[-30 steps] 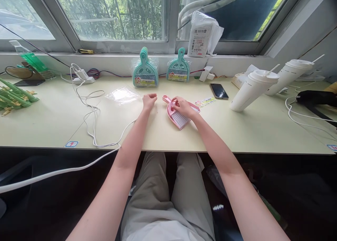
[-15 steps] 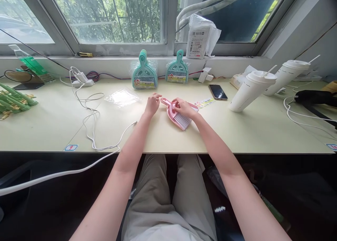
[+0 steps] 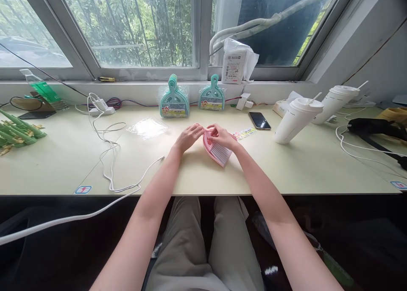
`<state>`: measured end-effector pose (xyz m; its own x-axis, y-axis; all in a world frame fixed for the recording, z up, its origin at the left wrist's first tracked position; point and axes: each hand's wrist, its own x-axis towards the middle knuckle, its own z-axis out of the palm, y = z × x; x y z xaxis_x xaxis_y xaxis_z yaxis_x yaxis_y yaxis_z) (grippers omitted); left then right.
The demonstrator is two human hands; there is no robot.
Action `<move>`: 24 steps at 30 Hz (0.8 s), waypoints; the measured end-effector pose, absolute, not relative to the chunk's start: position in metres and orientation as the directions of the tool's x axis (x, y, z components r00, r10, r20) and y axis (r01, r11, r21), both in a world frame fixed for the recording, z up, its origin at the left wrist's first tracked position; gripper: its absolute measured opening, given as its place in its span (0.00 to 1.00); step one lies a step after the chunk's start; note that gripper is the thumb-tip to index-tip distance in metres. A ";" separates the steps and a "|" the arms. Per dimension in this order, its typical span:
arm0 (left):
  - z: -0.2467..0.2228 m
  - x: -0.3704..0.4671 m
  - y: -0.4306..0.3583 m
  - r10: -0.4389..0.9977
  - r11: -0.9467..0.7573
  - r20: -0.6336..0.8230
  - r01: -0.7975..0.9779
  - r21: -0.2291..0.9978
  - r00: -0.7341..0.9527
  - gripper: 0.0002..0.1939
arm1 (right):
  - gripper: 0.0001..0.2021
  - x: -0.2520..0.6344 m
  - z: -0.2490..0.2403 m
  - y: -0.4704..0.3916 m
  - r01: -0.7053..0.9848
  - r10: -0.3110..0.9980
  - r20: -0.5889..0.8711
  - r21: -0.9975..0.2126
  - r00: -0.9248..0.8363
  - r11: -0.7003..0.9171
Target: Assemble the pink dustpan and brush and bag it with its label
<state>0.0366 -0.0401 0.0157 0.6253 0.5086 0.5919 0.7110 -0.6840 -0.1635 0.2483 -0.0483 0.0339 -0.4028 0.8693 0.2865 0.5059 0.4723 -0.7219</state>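
Observation:
A small pink dustpan with a matching hand brush nested in it lies in front of me, bristles pointing toward me and to the right. The fingers of my left hand are closed over the handle end of the dustpan. My right hand grips the brush near the base of its handle, thumb and fingers bent around it. Behind my right hand a colourful paper label lies flat. To the left of my left hand is a clear plastic wrapper.
Turquoise dustpan sets in plastic and another set stand against the wall. A phone, two white cups and a tissue box are at right. White cables run across the left.
My left hand has moved right and closed over the dustpan's handle. The dustpan and brush have turned slightly, bristles more toward me. The camera view has tilted up a little.

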 end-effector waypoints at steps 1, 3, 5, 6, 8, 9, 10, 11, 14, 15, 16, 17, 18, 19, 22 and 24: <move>0.016 0.036 -0.041 0.491 -0.683 0.595 0.705 -0.190 0.636 0.17 | 0.21 0.250 0.035 -0.048 0.503 0.873 0.276 -0.731 -0.402 0.462; 0.016 0.037 -0.041 0.465 -0.685 0.591 0.691 -0.233 0.659 0.16 | 0.21 0.254 0.035 -0.047 0.487 0.877 0.259 -0.751 -0.405 0.446; 0.015 0.038 -0.042 0.453 -0.685 0.572 0.678 -0.267 0.684 0.17 | 0.21 0.260 0.035 -0.043 0.466 0.882 0.232 -0.779 -0.409 0.421; 0.014 0.040 -0.042 0.453 -0.685 0.554 0.670 -0.285 0.699 0.17 | 0.21 0.263 0.034 -0.042 0.459 0.885 0.207 -0.792 -0.418 0.403; 0.012 0.045 -0.043 0.455 -0.691 0.503 0.648 -0.322 0.735 0.16 | 0.20 0.270 0.034 -0.038 0.461 0.884 0.145 -0.809 -0.445 0.365; 0.011 0.047 -0.043 0.455 -0.697 0.473 0.632 -0.338 0.754 0.16 | 0.19 0.274 0.034 -0.037 0.471 0.881 0.113 -0.810 -0.459 0.349; 0.010 0.050 -0.043 0.453 -0.705 0.445 0.616 -0.351 0.772 0.16 | 0.19 0.277 0.034 -0.036 0.482 0.878 0.087 -0.808 -0.472 0.339; 0.009 0.053 -0.044 0.451 -0.713 0.422 0.602 -0.358 0.786 0.15 | 0.19 0.280 0.035 -0.036 0.492 0.875 0.069 -0.804 -0.480 0.333; 0.006 0.058 -0.044 0.453 -0.723 0.393 0.587 -0.364 0.800 0.15 | 0.18 0.285 0.036 -0.035 0.521 0.879 0.058 -0.786 -0.473 0.333; 0.006 0.058 -0.044 0.455 -0.720 0.389 0.588 -0.367 0.801 0.15 | 0.18 0.285 0.036 -0.035 0.529 0.880 0.061 -0.779 -0.470 0.337; 0.005 0.059 -0.044 0.460 -0.715 0.385 0.591 -0.374 0.800 0.15 | 0.17 0.285 0.036 -0.035 0.536 0.880 0.064 -0.772 -0.470 0.342; 0.005 0.059 -0.044 0.466 -0.708 0.379 0.594 -0.382 0.800 0.15 | 0.17 0.285 0.036 -0.035 0.540 0.878 0.066 -0.766 -0.474 0.349; 0.005 0.060 -0.044 0.472 -0.702 0.372 0.596 -0.390 0.799 0.15 | 0.17 0.285 0.035 -0.035 0.541 0.874 0.069 -0.760 -0.482 0.359; 0.005 0.060 -0.044 0.479 -0.696 0.365 0.599 -0.397 0.798 0.16 | 0.17 0.284 0.035 -0.034 0.543 0.869 0.073 -0.754 -0.490 0.369; 0.006 0.064 -0.047 0.498 -0.682 0.341 0.603 -0.414 0.797 0.15 | 0.18 0.284 0.035 -0.033 0.564 0.866 0.081 -0.728 -0.493 0.389; 0.007 0.067 -0.049 0.504 -0.681 0.325 0.600 -0.420 0.800 0.15 | 0.19 0.285 0.035 -0.033 0.571 0.868 0.079 -0.723 -0.490 0.388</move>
